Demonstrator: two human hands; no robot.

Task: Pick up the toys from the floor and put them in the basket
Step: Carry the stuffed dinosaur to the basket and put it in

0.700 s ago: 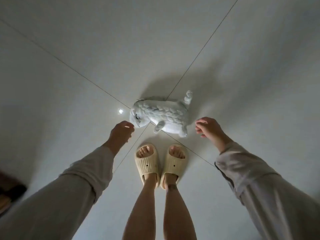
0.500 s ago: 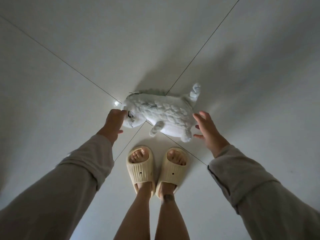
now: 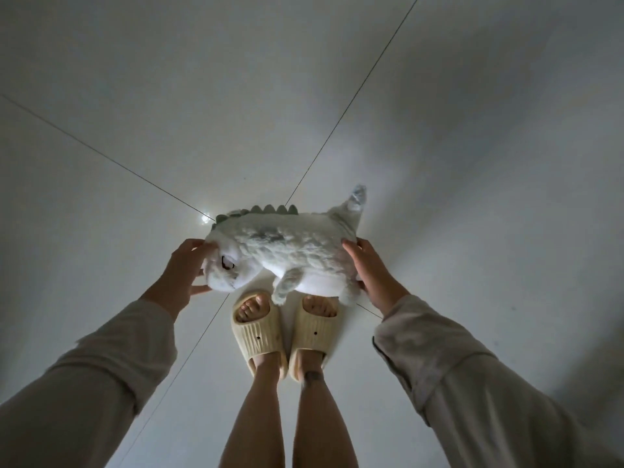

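Observation:
A white plush dinosaur toy (image 3: 290,251) with green back spikes and an upturned tail hangs sideways above the floor, head to the left. My left hand (image 3: 184,273) grips its head end. My right hand (image 3: 369,268) presses against its rear end, fingers wrapped round the body. One plush leg dangles over my feet. No basket is in view.
White tiled floor (image 3: 135,96) with thin dark joint lines crossing under the toy. My two feet in cream slippers (image 3: 287,336) stand directly below the toy. A small bright light reflection (image 3: 204,219) shines on the tile left of the toy.
Both hands closed in from the sides onto the plush toy and lifted it off the floor; it now appears larger and nearer the camera.

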